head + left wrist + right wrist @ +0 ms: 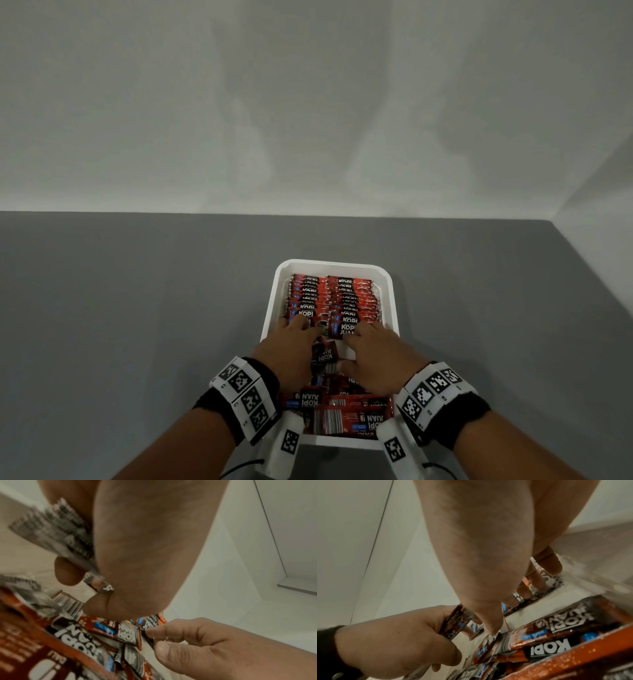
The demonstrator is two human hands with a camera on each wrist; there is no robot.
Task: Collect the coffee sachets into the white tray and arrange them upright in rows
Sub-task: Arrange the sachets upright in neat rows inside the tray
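Note:
The white tray [270, 308] holds two rows of red and black coffee sachets [329, 294] standing upright in its far half. Loose sachets [346, 407] lie jumbled in its near half. Both hands are inside the tray, at the near end of the rows. My left hand [308, 329] grips a sachet [458, 620] between thumb and curled fingers, held against the left row. My right hand [352, 337] curls its fingers over the front upright sachets [544, 580] of the right row, and its thumb and forefinger pinch a sachet edge [148, 631]. The hands hide the gap between rows and pile.
The tray sits on a grey table [137, 308], near its front edge. A pale wall [308, 102] rises behind the table and another closes its right side. Bare grey tabletop lies left of and beyond the tray.

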